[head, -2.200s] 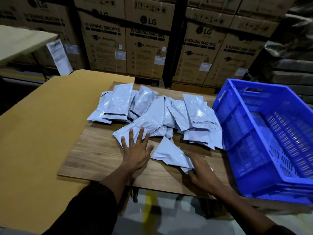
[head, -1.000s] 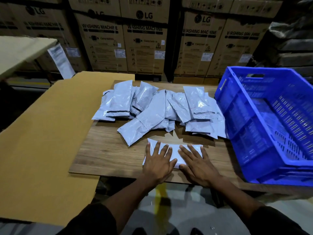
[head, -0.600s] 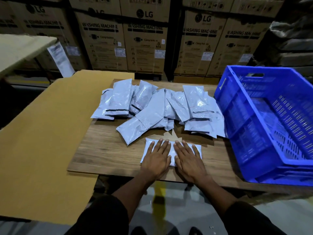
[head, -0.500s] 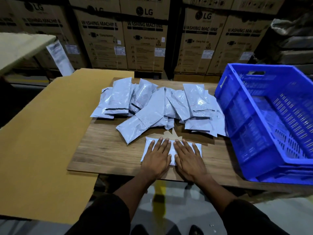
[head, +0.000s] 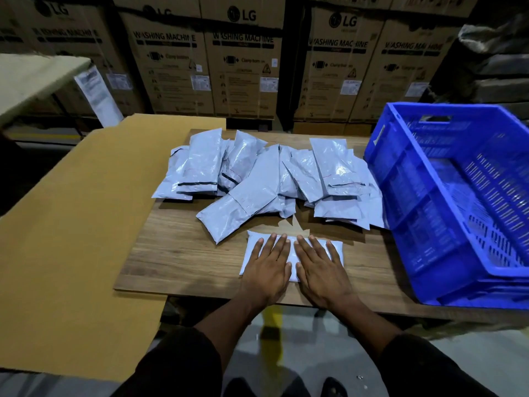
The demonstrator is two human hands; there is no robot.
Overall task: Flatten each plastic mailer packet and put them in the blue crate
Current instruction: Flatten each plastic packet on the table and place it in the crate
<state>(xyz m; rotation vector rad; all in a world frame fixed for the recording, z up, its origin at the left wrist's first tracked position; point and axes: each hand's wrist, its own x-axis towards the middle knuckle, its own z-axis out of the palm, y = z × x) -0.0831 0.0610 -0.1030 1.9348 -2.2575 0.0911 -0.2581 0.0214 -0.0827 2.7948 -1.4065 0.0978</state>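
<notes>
One white plastic mailer packet (head: 292,255) lies near the front edge of the wooden board (head: 183,253). My left hand (head: 267,266) and my right hand (head: 319,267) press flat on it side by side, fingers straight and pointing away from me. Behind it a pile of several grey-white mailer packets (head: 266,179) covers the middle of the board. The blue crate (head: 458,202) stands at the right end of the board, tilted toward the pile, and I see no packet inside it.
A large sheet of brown cardboard (head: 71,224) lies to the left, partly under the board. Stacked washing machine cartons (head: 243,58) form a wall behind. A pale tabletop (head: 31,75) with a hanging paper is at far left. The floor shows below the board's front edge.
My right hand dragged one packet out of the pile to the front edge. Both hands then came down flat on it and closed together at its middle.
</notes>
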